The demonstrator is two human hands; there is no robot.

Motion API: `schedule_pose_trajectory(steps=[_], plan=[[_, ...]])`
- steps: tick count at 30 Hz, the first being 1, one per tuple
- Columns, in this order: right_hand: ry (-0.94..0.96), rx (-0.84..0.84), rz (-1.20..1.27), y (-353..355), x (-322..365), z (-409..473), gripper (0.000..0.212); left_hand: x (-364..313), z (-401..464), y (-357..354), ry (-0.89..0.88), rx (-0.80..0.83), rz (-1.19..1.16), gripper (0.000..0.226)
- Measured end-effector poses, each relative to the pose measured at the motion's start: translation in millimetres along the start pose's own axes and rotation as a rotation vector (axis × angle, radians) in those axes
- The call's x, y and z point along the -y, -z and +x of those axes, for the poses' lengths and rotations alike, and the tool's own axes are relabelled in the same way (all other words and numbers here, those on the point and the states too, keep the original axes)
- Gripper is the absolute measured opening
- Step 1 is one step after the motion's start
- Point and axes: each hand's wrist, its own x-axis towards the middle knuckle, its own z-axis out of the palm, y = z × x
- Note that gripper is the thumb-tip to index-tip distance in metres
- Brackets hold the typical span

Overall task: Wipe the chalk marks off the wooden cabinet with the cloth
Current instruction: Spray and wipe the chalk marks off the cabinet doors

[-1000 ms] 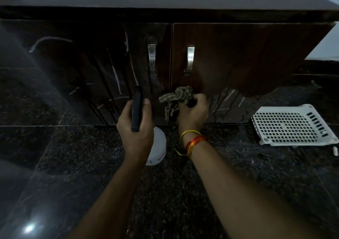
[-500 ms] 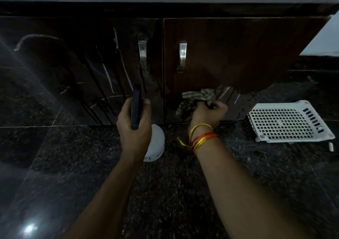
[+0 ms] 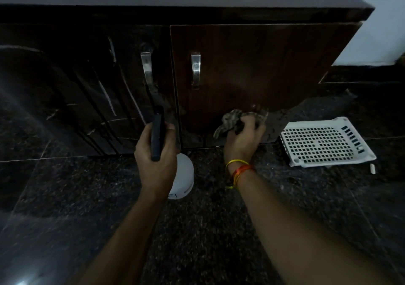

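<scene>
A dark wooden cabinet [image 3: 252, 65] with two doors and metal handles stands in front of me. My right hand [image 3: 244, 139] grips a crumpled striped cloth [image 3: 232, 120] and presses it against the bottom of the right door. White chalk marks [image 3: 107, 98] streak the glossy left door. My left hand [image 3: 156, 153] holds a dark slim phone-like object [image 3: 157, 138] upright in front of the left door's lower right corner. Any marks under the cloth are hidden.
A white round container [image 3: 183, 177] sits on the dark granite floor, partly behind my left hand. A white perforated plastic tray [image 3: 324, 144] lies at the right near the cabinet base. A small white chalk piece [image 3: 372, 168] lies beside it.
My right hand has swept the cloth to the right along the bottom of the right door. The chalk lines near the door's lower edge are gone from view. My left hand has barely moved.
</scene>
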Motion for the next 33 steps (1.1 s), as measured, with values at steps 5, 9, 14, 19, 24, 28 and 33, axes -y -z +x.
schedule_pose_trajectory(steps=[5, 9, 14, 19, 24, 28, 33], plan=[[0.057, -0.164, 0.075, 15.9, -10.9, 24.3, 0.033, -2.6, -3.4, -9.4, -0.010, 0.018, -0.031, 0.018], [0.146, -0.225, 0.040, 30.3, -16.4, 44.5, 0.036, -4.4, -3.0, -15.8, -0.032, 0.033, -0.036, 0.019], [0.280, -0.053, -0.138, 24.8, -30.0, 30.5, 0.033, -7.4, -9.0, -25.0, -0.025, 0.055, -0.055, 0.019], [0.299, -0.084, -0.133, 34.5, -22.7, 38.3, 0.032, -8.5, -9.7, -34.6, -0.028, 0.045, -0.045, 0.017], [0.221, -0.139, -0.162, 52.9, -40.4, 64.1, 0.039, -7.9, -8.7, -43.1, -0.036, 0.050, -0.039, 0.021], [0.000, 0.051, -0.272, 55.2, -56.4, 66.7, 0.032, -10.2, -12.3, -45.5, -0.039, 0.079, -0.032, 0.016], [0.286, -0.149, -0.199, 64.1, -37.8, 72.4, 0.033, -7.1, -10.0, -49.3, -0.058, 0.074, -0.030, 0.019]])
